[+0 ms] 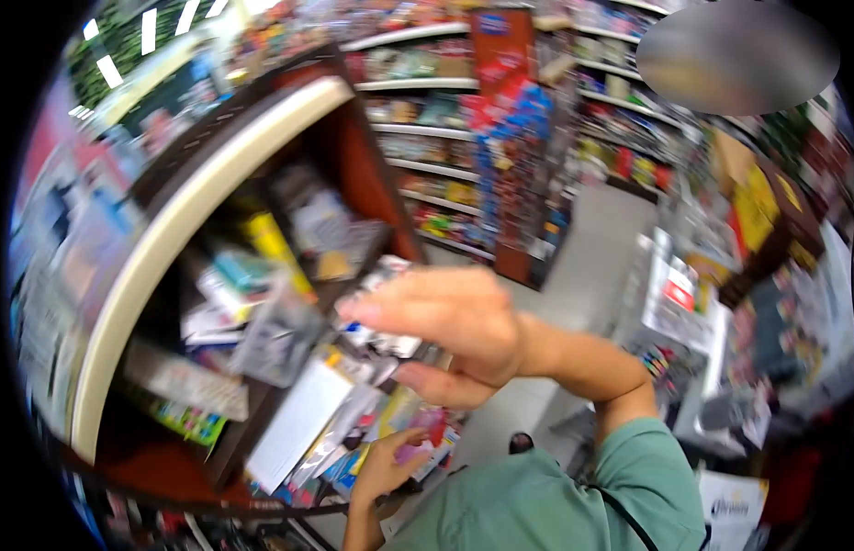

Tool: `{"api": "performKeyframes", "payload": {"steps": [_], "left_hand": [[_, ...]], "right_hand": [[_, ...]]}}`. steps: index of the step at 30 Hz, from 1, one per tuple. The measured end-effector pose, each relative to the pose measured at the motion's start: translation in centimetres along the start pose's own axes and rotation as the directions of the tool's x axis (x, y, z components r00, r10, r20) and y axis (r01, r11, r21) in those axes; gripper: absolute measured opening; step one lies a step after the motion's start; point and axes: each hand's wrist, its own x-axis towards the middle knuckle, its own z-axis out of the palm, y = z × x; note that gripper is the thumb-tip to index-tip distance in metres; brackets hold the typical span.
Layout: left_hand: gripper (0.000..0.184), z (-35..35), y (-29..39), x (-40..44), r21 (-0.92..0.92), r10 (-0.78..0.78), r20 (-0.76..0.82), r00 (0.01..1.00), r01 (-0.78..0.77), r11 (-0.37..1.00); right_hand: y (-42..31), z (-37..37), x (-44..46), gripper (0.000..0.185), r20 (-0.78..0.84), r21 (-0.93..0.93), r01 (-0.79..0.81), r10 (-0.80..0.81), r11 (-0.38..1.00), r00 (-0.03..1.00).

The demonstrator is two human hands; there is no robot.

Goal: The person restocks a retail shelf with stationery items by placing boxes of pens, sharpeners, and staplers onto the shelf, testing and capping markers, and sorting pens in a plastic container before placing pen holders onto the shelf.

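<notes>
My right hand [459, 331] is raised in front of a dark wooden cabinet, over its cluttered contents. Its fingers stretch out to the left and the thumb stands apart below them, with nothing visible between. A small blue spot shows by the fingertips; I cannot make out what it is. Lower down, my left hand [387, 466] rests at a pile of packets, fingers apart, touching or close to a pinkish package [430, 424]. Beside it lies a white flat box [300, 422]. Behind the right fingertips, a clear plastic container [278, 335] sits in the cabinet.
The cabinet has a cream curved edge [184, 216] and holds a yellow item [273, 241] and a green packet [188, 421]. Stocked shelves [432, 133] stand beyond the grey floor [588, 239]. A counter with goods and a brown-yellow box [778, 216] is on the right.
</notes>
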Motion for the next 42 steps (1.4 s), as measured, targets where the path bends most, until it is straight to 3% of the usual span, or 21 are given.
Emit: {"api": "performKeyframes", "payload": {"steps": [2,3,4,6,8,9,11,15,17,18,19,20,22,26,29,32,36,38,40,41,42], "left_hand": [[0.042,4.9,-10.1,-0.1,-0.229,-0.311,0.081,0.947,0.321,0.919],[0.043,7.1,-13.9,-0.2,-0.248,-0.383,0.155,0.911,0.411,0.877],[0.043,8.8,-17.3,-0.7,-0.259,-0.452,0.226,0.863,0.501,0.826],[0.042,11.7,-22.3,-1.3,-0.140,-0.561,0.393,0.728,0.651,0.746],[0.041,12.5,-21.1,-1.0,0.005,-0.535,0.474,0.699,0.605,0.796],[0.041,13.1,-22.1,-1.2,0.044,-0.530,0.518,0.672,0.598,0.801],[0.040,13.6,-24.9,-1.7,0.100,-0.533,0.579,0.617,0.595,0.797],[0.040,13.1,-28.2,-2.2,0.172,-0.558,0.628,0.542,0.603,0.779],[0.040,13.0,-28.5,-2.0,0.194,-0.569,0.632,0.527,0.603,0.774],[0.040,13.0,-28.6,-1.8,0.199,-0.573,0.630,0.524,0.604,0.772],[0.039,13.1,-28.7,-1.7,0.202,-0.578,0.624,0.526,0.607,0.769],[0.039,13.3,-28.6,-1.7,0.201,-0.584,0.616,0.529,0.611,0.766],[0.039,13.9,-28.3,-1.3,0.189,-0.595,0.597,0.539,0.626,0.757],[0.039,14.7,-28.3,-1.7,0.139,-0.617,0.547,0.565,0.666,0.733],[0.038,15.2,-29.2,-2.7,0.110,-0.636,0.513,0.576,0.690,0.715],[0.038,15.1,-30.6,-4.1,0.109,-0.654,0.486,0.580,0.702,0.704],[0.038,14.9,-32.4,-6.4,0.112,-0.681,0.449,0.578,0.720,0.685],[0.037,15.2,-33.2,-7.3,0.107,-0.687,0.433,0.584,0.723,0.682],[0.037,15.7,-34.5,-8.3,0.109,-0.683,0.422,0.596,0.715,0.691],[0.037,16.0,-35.2,-8.8,0.114,-0.679,0.419,0.603,0.707,0.698],[0.037,16.3,-36.2,-9.1,0.117,-0.669,0.418,0.615,0.694,0.710]], "right_hand": [[-1.6,-0.2,-7.2,0.042,-0.013,-0.033,-0.375,0.375,0.926,0.927],[-2.8,0.0,-10.5,0.039,-0.062,0.034,-0.604,0.605,0.796,0.794],[-3.7,0.4,-13.5,0.037,-0.121,0.003,-0.732,0.727,0.681,0.676],[-5.7,0.6,-19.1,0.035,-0.229,-0.043,-0.809,0.782,0.586,0.579],[-7.8,0.0,-23.5,0.032,-0.414,0.102,-0.959,0.888,0.263,0.199],[-8.5,-0.7,-25.6,0.032,-0.437,0.098,-0.964,0.881,0.247,0.181],[-10.4,-2.3,-29.5,0.030,-0.679,0.129,-0.986,0.734,0.105,-0.010],[-13.9,-8.8,-32.1,0.027,-0.919,-0.062,-0.997,0.392,-0.055,0.035],[-15.3,-11.9,-33.5,0.027,-0.966,-0.090,-0.992,0.250,-0.090,0.065],[-16.1,-13.5,-34.2,0.028,-0.978,-0.093,-0.975,0.202,-0.202,0.052],[-16.4,-14.7,-34.0,0.029,-0.986,-0.091,-0.977,0.158,-0.193,0.061],[-16.7,-15.8,-33.6,0.033,-0.990,-0.110,-0.948,0.118,-0.298,0.077],[-16.1,-17.7,-33.3,0.043,-0.968,-0.249,-0.846,0.135,-0.472,0.210],[-12.1,-20.0,-31.7,0.064,-0.955,-0.296,-0.747,0.199,-0.595,0.219],[-9.2,-21.7,-30.1,0.091,-0.985,-0.157,-0.710,0.161,-0.686,0.063],[-7.0,-22.7,-30.5,0.095,-0.992,-0.114,-0.615,0.128,-0.780,0.022],[-8.2,-25.1,-32.4,0.082,-0.993,-0.119,-0.654,0.095,-0.747,0.073],[-10.5,-27.9,-35.2,0.073,-0.995,0.036,-0.954,0.081,-0.299,-0.063],[-11.5,-29.3,-37.7,0.072,-0.981,0.162,-0.987,-0.102,0.016,-0.163],[-11.7,-29.3,-38.3,0.072,-0.982,0.162,-0.987,-0.097,0.014,-0.163],[-11.9,-29.0,-38.0,0.073,-0.990,0.062,-0.998,-0.125,0.019,-0.064]]}}
